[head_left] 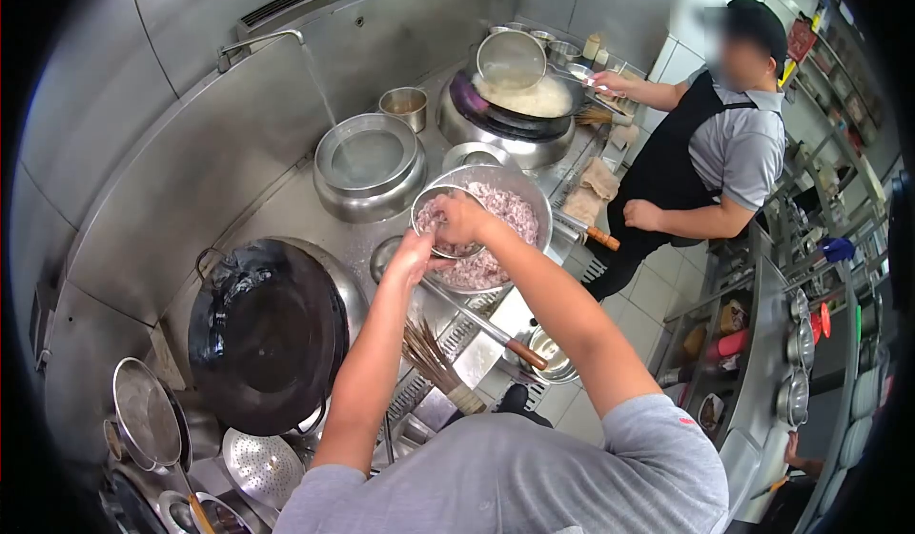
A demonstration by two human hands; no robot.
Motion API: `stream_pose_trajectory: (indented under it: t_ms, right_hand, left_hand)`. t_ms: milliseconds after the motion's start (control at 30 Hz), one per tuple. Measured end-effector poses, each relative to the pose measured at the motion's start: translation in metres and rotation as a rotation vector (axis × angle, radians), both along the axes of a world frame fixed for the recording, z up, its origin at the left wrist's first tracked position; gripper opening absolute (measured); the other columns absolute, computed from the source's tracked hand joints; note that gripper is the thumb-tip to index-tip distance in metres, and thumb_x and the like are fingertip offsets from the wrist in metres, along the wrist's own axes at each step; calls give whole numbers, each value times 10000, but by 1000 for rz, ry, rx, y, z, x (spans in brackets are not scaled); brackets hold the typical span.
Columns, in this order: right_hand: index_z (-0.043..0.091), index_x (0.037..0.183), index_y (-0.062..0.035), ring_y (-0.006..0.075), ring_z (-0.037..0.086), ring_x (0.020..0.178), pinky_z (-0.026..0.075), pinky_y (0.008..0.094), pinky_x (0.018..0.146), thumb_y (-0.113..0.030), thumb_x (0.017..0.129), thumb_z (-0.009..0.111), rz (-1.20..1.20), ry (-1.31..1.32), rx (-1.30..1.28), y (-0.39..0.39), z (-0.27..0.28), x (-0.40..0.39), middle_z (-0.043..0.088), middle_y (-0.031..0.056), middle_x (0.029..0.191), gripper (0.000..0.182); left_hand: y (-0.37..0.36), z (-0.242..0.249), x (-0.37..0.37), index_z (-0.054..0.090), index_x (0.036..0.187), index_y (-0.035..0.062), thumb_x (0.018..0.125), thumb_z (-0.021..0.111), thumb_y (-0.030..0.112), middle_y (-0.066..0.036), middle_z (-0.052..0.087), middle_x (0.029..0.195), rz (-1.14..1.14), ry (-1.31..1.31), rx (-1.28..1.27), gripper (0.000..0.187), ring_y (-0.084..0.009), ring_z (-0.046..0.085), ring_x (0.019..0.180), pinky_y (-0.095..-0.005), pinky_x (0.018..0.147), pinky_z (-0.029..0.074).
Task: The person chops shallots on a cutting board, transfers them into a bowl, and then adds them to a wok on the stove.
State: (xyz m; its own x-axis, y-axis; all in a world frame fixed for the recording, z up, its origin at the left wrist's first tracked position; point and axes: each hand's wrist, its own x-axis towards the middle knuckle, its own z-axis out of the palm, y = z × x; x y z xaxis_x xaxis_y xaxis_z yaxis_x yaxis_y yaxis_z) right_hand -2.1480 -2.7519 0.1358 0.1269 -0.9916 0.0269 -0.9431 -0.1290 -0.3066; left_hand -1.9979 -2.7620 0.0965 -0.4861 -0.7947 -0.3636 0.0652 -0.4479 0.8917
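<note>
A small round metal bowl [416, 212] is tilted over the left side of a large metal basin [545, 212]. My left hand [412, 256] supports it from the near left, with its thumb and fingers at the rim. Inside the small bowl, the fingers of my right hand [461, 218] are curled into pale pink chopped raw meat; their tips are hidden. More chopped raw meat [510, 212] fills the basin. Just below the basin, a ladle [381, 258] lies with its long handle running toward the lower right.
A black wok [262, 339] sits at left. Water runs from a faucet [262, 43] into a round pot [372, 158]. A co-worker [705, 143] at right holds a strainer [512, 60] over a steaming wok [534, 96]. A bamboo brush [438, 362] and perforated skimmer [262, 467] are nearer me.
</note>
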Motion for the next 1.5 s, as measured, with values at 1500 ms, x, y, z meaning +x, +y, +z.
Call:
stream_pose_trajectory:
  t_ms: [1500]
  right_hand:
    - [668,1107,-26,435,636,1029,489,510,921,-138,826,659,146,-195,-27,-36,-17,-43,669,287,1034,303]
  left_hand:
    - [-59,4,-31,310,1382,-84,921,504,110,-308,540,1248,37,-340,-417,537,-392,655,1038,-443,648,635]
